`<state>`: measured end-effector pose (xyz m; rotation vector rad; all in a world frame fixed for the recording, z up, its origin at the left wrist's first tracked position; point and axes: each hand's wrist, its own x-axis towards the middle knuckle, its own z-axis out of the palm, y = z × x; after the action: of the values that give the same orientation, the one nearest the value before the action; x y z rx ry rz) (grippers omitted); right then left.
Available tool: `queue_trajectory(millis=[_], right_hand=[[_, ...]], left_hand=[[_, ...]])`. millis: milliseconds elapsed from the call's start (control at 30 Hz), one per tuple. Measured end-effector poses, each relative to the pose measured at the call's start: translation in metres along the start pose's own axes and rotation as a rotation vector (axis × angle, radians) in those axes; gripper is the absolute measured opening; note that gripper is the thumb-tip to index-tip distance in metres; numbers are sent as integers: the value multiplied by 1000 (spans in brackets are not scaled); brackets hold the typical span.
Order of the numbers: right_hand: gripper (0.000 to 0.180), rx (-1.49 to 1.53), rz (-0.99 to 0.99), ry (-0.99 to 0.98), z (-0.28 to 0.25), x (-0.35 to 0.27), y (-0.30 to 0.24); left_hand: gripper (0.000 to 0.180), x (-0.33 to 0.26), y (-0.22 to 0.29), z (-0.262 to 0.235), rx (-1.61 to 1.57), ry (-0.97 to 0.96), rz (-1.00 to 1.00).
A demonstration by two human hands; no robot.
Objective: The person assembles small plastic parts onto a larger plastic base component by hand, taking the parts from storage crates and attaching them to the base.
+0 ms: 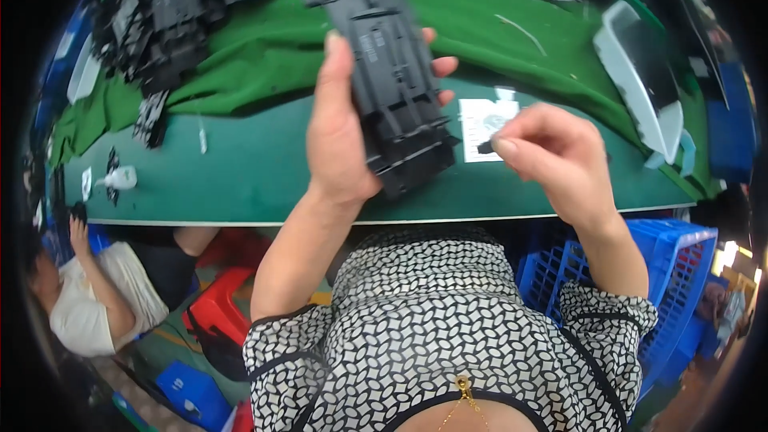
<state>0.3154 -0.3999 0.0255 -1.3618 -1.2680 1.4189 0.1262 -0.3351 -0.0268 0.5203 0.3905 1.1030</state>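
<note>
My left hand (pixel 340 124) is wrapped round a long black moulded plastic housing (pixel 388 64), held up over the green table. Its thumb lies along the near left side, and the fingertips curl round the right edge. The housing tilts, its wider end pointing away from me. To the right, my right hand (pixel 552 152) pinches a small dark piece (pixel 486 146) between thumb and fingertips. That piece is too small to name. Under the pinch lies a white printed paper (pixel 478 124) with a small clear plastic bag (pixel 494 122) on it.
Several black plastic parts (pixel 176 8) are heaped on a green cloth (pixel 264 56) at the far left. A white tray (pixel 632 80) stands at the right. A small white bottle (pixel 120 178) lies at the left. Below the table are a blue crate (pixel 672 272) and a seated person (pixel 104 296).
</note>
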Motion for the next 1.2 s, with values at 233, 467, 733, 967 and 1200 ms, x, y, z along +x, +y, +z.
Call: queue_trajectory(millis=[233, 467, 733, 967, 1200], right_hand=[[31, -541, -865, 18, 37, 0, 10], [33, -694, -1140, 25, 43, 12, 27], [39, -779, -1257, 15, 40, 13, 29], [38, -826, -1249, -15, 40, 11, 27], [40, -830, -1240, -39, 39, 11, 27]], left_hand=[[69, -5, 2, 12, 169, -2, 62], [70, -9, -1, 6, 186, -24, 106], [65, -11, -3, 10, 237, -37, 134], [65, -12, -2, 12, 262, -35, 139], [66, -10, -4, 16, 332, -45, 206]])
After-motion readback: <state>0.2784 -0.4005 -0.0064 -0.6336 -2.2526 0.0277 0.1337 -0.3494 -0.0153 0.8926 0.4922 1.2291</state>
